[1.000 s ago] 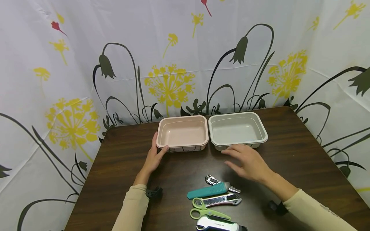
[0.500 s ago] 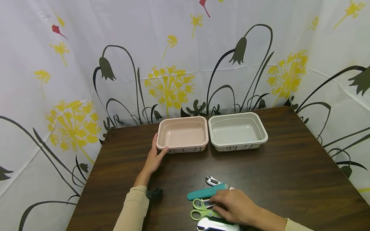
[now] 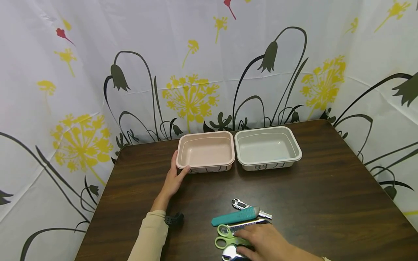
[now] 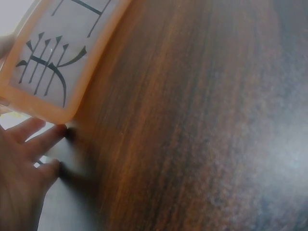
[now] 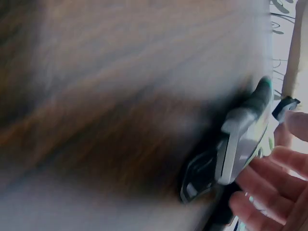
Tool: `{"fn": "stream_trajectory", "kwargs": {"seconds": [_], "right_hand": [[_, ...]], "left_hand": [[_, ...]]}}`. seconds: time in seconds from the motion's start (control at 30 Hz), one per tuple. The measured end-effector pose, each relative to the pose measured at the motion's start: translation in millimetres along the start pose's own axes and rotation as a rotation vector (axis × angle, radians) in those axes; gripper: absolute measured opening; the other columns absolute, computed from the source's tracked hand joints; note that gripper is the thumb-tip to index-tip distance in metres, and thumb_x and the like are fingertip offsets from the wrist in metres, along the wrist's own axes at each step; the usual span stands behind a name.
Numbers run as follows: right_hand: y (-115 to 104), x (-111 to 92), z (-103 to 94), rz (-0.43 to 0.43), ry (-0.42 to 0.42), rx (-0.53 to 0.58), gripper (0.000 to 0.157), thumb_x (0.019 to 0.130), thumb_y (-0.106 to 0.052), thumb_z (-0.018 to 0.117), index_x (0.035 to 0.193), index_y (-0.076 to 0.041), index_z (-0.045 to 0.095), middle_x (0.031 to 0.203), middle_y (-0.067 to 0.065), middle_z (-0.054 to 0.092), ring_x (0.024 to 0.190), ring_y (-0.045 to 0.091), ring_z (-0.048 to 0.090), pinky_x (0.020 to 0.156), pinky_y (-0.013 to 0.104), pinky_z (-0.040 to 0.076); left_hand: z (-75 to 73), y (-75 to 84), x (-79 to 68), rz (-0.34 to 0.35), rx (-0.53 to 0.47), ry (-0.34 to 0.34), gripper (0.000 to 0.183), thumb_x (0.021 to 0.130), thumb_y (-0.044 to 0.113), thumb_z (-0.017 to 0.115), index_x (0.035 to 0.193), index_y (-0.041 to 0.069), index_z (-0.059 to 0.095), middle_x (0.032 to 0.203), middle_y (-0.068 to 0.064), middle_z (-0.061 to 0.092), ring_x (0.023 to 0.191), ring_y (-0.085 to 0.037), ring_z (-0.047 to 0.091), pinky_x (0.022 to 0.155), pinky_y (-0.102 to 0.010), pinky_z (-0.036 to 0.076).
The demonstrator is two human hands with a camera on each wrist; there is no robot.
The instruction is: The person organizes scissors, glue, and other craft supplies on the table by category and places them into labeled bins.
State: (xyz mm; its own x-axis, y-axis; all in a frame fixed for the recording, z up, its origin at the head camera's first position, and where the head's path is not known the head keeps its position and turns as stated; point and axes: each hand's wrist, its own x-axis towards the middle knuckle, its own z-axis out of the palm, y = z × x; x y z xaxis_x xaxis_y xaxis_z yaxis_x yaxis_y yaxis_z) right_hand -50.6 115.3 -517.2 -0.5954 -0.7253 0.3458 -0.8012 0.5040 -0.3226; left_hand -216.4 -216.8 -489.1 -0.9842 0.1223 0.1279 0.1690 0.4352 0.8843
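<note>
My left hand (image 3: 173,180) rests at the left front corner of a pink plastic bin (image 3: 205,150), thumb at the front rim and fingers along the side. In the left wrist view its fingers lie straight beside the bin's wall (image 4: 83,82), which bears a paper label with black characters. My right hand (image 3: 269,243) is over the light-green scissors (image 3: 224,242), fingers loosely spread. Its thumb overlaps a white box cutter (image 3: 229,251). Behind the scissors lie a silver utility knife (image 3: 249,224), a teal cutter (image 3: 233,218) and a small black-and-silver cutter (image 3: 239,203).
A pale grey bin (image 3: 267,146) stands just right of the pink one, near the back edge of the dark wooden table (image 3: 330,188). A flower-printed curtain (image 3: 209,54) hangs behind. Beside the left wrist is a dark strap-mounted device (image 3: 174,219).
My right hand has come back from the grey bin to the tools, then shifted slightly nearer me, from the silver knife to the scissors. The left hand has stayed at the pink bin.
</note>
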Motion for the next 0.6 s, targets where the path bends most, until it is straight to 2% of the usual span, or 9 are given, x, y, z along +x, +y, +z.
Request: {"fn": "stream_trajectory", "kwargs": {"seconds": [0.07,0.13,0.3,0.43,0.6], "right_hand": [[-3,0,0.0,0.028,-0.039,0.009,0.031,0.093,-0.044,0.065,0.112,-0.020,0.070,0.100,-0.010,0.069,0.090,0.003,0.064,0.066,0.026,0.051],[-6,-1,1.3,0.027,-0.043,-0.024,0.030,0.091,-0.042,0.068,0.111,-0.019,0.070,0.099,-0.009,0.069,0.089,0.005,0.064,0.064,0.027,0.051],[-7,-4,9.8,0.007,0.030,-0.084,0.031,0.083,-0.036,0.076,0.109,-0.021,0.070,0.096,-0.010,0.067,0.087,0.005,0.063,0.059,0.024,0.049],[-7,-6,13.6,0.037,0.044,-0.014,0.032,0.087,-0.035,0.073,0.115,-0.021,0.068,0.100,-0.011,0.066,0.088,0.005,0.061,0.060,0.023,0.048],[-9,-7,12.9,0.116,0.035,0.096,0.034,0.089,-0.030,0.072,0.121,-0.023,0.065,0.107,-0.012,0.065,0.094,0.004,0.062,0.064,0.026,0.050]], "left_hand": [[0.2,-0.8,0.2,0.009,0.002,0.002,0.081,0.097,0.023,0.062,0.158,0.013,0.010,0.155,-0.024,0.028,0.138,-0.040,0.033,0.110,-0.058,0.024],[0.7,-2.0,0.8,0.025,0.003,0.004,0.081,0.097,0.021,0.062,0.158,0.011,0.010,0.154,-0.025,0.029,0.138,-0.041,0.034,0.109,-0.058,0.025],[1.1,-4.9,2.2,0.049,0.004,0.006,0.081,0.097,0.020,0.062,0.157,0.007,0.009,0.154,-0.027,0.029,0.137,-0.041,0.034,0.108,-0.059,0.026],[0.4,-5.9,2.0,0.042,-0.001,0.007,0.081,0.097,0.021,0.062,0.158,0.010,0.010,0.154,-0.026,0.029,0.137,-0.040,0.035,0.108,-0.058,0.026],[0.6,-6.4,1.6,0.036,-0.004,0.000,0.081,0.097,0.022,0.062,0.158,0.010,0.010,0.153,-0.026,0.031,0.136,-0.041,0.036,0.107,-0.058,0.028]]}}
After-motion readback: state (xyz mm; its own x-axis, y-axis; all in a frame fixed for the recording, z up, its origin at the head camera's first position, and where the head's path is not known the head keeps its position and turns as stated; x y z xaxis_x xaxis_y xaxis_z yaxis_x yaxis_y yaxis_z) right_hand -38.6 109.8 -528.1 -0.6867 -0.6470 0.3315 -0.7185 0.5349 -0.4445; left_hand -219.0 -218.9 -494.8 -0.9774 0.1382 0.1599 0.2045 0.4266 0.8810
